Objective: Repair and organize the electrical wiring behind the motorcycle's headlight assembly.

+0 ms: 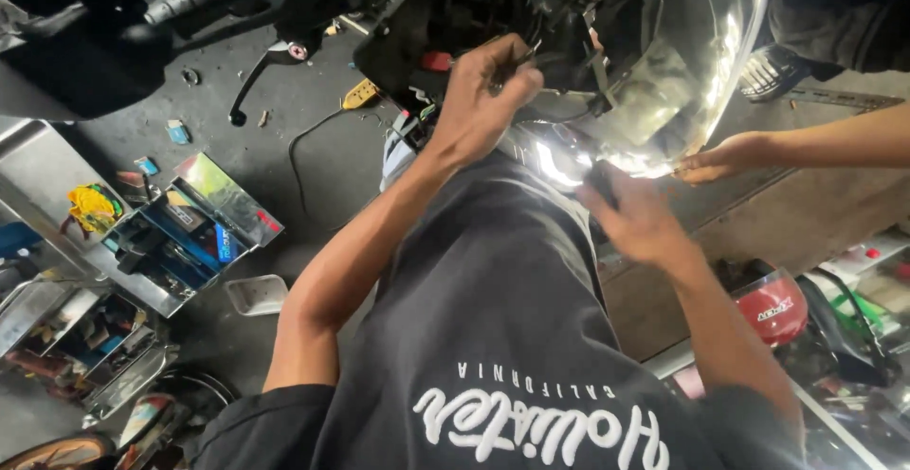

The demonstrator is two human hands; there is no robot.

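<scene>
The glossy, curved chrome headlight reflector sits at one o'clock, the left hand pinching dark wiring behind it, the right hand blurred beneath, fingers' state unclear.

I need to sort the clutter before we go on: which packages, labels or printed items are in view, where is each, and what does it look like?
Open toolbox: floor, left; metal trays holding blue and dark packages.
Small packet: floor, upper left; blue, rectangular.
Yellow wrapper: far left; crumpled.
Red helmet: right; white logo, clear visor.
Shirt print: bottom centre; white lettering on black.
No screens or signs.
</scene>
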